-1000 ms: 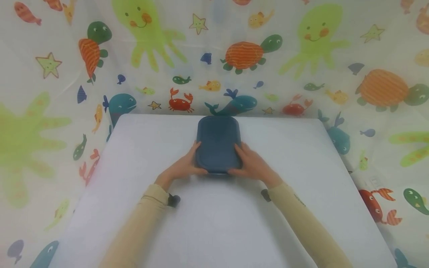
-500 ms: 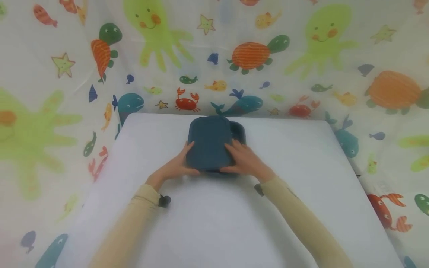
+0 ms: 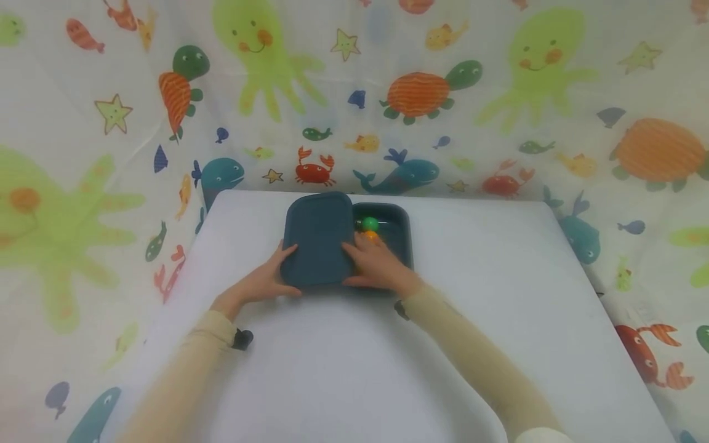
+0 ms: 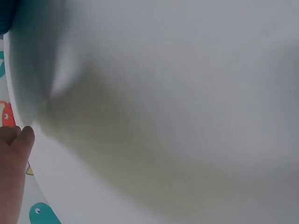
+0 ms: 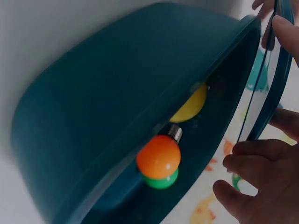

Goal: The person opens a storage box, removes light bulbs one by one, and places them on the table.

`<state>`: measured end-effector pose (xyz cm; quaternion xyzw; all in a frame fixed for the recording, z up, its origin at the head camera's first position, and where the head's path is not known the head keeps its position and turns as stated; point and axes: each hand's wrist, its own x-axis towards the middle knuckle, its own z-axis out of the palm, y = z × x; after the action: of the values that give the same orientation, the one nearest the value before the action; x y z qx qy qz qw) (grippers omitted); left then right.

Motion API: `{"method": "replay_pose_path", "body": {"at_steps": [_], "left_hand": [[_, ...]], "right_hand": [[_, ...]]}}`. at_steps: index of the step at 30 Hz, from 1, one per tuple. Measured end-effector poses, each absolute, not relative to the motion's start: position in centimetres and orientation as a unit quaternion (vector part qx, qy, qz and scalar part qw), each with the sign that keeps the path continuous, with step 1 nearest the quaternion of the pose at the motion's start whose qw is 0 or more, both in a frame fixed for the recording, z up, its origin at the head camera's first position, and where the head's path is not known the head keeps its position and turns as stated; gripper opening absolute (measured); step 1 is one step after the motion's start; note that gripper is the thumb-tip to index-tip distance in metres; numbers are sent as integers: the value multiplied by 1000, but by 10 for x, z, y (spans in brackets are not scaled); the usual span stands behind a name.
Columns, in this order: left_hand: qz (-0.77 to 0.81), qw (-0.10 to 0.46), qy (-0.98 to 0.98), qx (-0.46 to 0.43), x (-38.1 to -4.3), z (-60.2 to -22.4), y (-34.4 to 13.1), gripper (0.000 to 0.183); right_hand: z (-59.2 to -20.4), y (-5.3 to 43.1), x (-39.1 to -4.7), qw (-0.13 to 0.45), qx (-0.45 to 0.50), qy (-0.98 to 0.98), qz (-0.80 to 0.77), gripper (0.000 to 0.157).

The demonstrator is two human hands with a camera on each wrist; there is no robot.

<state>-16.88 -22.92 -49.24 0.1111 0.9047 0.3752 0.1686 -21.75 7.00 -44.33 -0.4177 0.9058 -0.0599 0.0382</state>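
Lid: the dark blue lid (image 3: 318, 240) is hanging over the left part of the box (image 3: 410, 241) near the far side of the desk (image 3: 354, 375); the right wrist view is showing a gap between lid and rim
Left hand: the left hand (image 3: 256, 284) is holding the lid's left side near the close corner; its thumb and fingers are spreading apart around the edge; the left wrist view is only catching a bit of it, so no help there
Right hand: the right hand (image 3: 382, 263) is pinching the lid's right edge, thumb on one side, fingers on the other; it's sitting above the open part of the box
Inside the box: an orange ball-shaped bulb (image 5: 159, 156) is lying with a silvery screw base showing beside it; a green ball (image 5: 161, 182) is sitting just farther back; a yellow ball (image 5: 190, 106) is lying on the near side; can't tell if they're touching
Sleeves: both arms are wearing beige sleeves (image 3: 471, 344)
Backdrop: a sea-animal cloth (image 3: 332, 80) is hanging behind and along both sides
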Motion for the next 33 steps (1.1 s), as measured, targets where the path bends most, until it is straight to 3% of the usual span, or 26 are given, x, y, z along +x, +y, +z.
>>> {"method": "replay_pose_path", "body": {"at_steps": [19,33], "left_hand": [[337,174,916,128,-156,-493,-292,117],[324,238,909,105,-143,-500,-313,121]], "right_hand": [[-443,6,-202,75,-407,909,-45,82],[-457,-21,-186,58,-415,908,1,79]]}}
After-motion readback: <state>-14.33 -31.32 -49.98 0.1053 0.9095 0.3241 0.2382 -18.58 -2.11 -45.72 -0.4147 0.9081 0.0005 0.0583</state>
